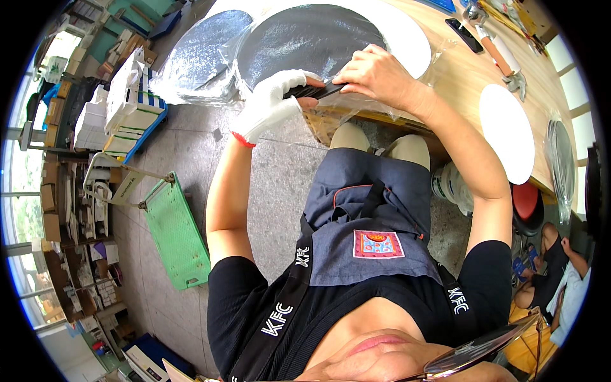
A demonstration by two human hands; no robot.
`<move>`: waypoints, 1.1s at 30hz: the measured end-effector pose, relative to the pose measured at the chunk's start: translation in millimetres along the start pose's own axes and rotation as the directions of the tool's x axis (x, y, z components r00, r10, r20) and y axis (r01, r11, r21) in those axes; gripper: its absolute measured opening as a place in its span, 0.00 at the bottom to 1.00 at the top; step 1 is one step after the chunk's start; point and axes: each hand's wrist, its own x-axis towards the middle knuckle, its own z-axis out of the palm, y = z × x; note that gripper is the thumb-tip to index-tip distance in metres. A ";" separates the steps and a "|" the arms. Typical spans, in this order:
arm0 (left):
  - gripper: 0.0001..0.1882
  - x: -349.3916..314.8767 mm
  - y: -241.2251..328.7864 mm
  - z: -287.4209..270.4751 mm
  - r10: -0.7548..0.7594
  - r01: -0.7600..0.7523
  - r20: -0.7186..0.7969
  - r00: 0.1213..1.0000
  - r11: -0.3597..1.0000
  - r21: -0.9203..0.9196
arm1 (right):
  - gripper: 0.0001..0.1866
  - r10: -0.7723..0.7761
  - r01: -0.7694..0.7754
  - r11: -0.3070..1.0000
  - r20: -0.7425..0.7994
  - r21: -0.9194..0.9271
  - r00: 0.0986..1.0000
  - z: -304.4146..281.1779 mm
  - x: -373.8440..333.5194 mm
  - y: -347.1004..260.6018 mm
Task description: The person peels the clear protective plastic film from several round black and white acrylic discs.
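Presently, noted from the head view:
Left hand: the left hand (270,102) is covered by a white glove with a red cuff; its fingers are closed around the near end of a dark flat tool (316,90).
Right hand: the right hand (377,73) is bare; its fingers are curled down over the far end of the same tool, so the tool is gripped between both hands.
Dark flat tool: it is held at the near edge of the wooden table (459,76), tilted slightly, and pressed against the clear plastic wrap (197,70); what kind of tool it is cannot be told.
Silver discs: a stack of round silver discs (299,35) is seen just beyond the hands, lying on the table inside the wrap; a second silver disc (207,48) is seen to its left, overhanging the table edge.
White discs: one white round board (506,130) is laid on the table to the right, well apart from the hands; another white board (407,35) is partly covered by the silver stack.
Table, far end: a black phone (464,35) is seen.
Floor, left: a green platform cart (175,232) is parked on the grey tiles, near stacked white cartons (121,108).
Lower right: another person (560,267) is seated near a red stool (525,200).
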 end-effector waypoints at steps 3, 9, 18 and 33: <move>0.21 2.3 5.1 -5.9 -0.057 0.061 0.063 0.996 0.996 -0.065 | 0.15 -0.002 0.002 1.000 0.007 0.010 1.000 2.0 -0.9 1.6; 0.22 6.0 -5.8 -8.1 0.007 0.004 0.091 0.996 0.994 -0.112 | 0.15 0.003 -0.003 0.999 -0.008 0.042 1.000 1.7 -2.4 -0.2; 0.22 6.8 7.0 -14.5 0.002 -0.006 0.123 0.992 1.000 0.030 | 0.16 -0.011 0.010 1.000 0.003 0.022 1.000 3.6 -4.8 -0.9; 0.22 17.1 11.5 -24.6 0.003 -0.052 0.241 0.971 0.979 0.196 | 0.15 -0.023 0.023 0.999 0.003 -0.023 1.000 1.1 -3.9 -2.2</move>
